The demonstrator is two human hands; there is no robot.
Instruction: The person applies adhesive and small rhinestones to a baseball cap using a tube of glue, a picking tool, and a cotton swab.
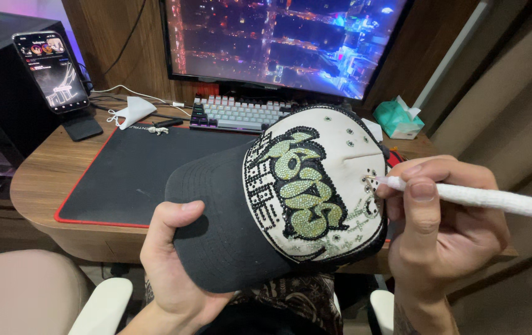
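The left hand grips the cap by its stiff black brim, held above the desk edge — light, its rhinestones likely fragile. The right hand pinches a white stick tool — tip touching the cap's crown.

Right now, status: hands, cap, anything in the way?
Left hand grips the cap by its brim. Right hand holds a white pen tool, tip at the cap's studded side. Nothing in the way.

The cap is cloth — a matt black brim, a cream front with shiny little stones. The white pen looks wrapped in rough tape. The desk is smooth wood — its black mat is dull, the screen glossy.
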